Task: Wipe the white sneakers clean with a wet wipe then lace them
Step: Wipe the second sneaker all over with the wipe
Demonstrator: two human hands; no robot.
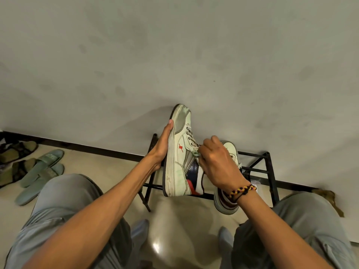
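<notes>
Left hand (162, 146) flat and extended, fingers straight, palm pressed along the sole of the sneaker (181, 152), propping it up on its side, toe pointing away toward the wall (174, 55). No curl round the shoe, just a flat brace.

Right hand (218, 162) curled, fingertips pinching a small bunched wipe (196, 152) against the sneaker's upper, just below the laces (191, 135). Only a scrap of wipe shows past the fingers. Braided bracelet (242, 191) on that wrist.

Hands apart, one on each side of the shoe.

Sneaker is held in the air over the black rack (270, 171), heel end nearest the person, laces already threaded in the upper eyelets. Second sneaker (229, 202) sits on the rack behind the right hand, mostly hidden by hand and wrist.

Grey slippers (38, 171) on the floor, far left, well apart from the work.
</notes>
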